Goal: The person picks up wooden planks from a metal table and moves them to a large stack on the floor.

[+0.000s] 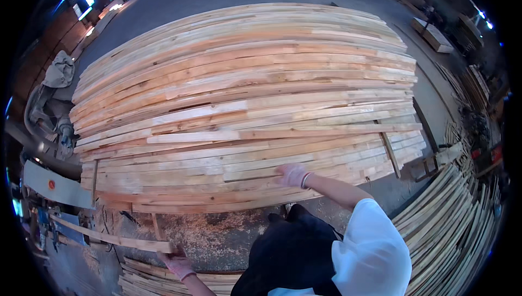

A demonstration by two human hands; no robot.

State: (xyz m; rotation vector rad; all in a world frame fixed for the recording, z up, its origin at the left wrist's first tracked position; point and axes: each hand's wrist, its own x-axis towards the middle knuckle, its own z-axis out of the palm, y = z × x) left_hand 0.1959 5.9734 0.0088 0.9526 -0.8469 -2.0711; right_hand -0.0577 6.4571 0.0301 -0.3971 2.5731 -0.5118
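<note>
A wide stack of long pale wooden boards fills the middle of the view. My right hand, in a pinkish glove, is over the lower, nearer layer, stretched out with nothing visible in it. At the lower left my left hand, gloved too, is closed around the near end of a long wood strip. The strip's other end reaches to a machine at the far left. One loose board lies slightly askew across the stack, above my right hand.
Thin crosswise sticks rest on the lower layer. Bundled strips lie at the right; more strips lie below my left hand. Shavings cover the ground before me. A hose and bag stand at the left.
</note>
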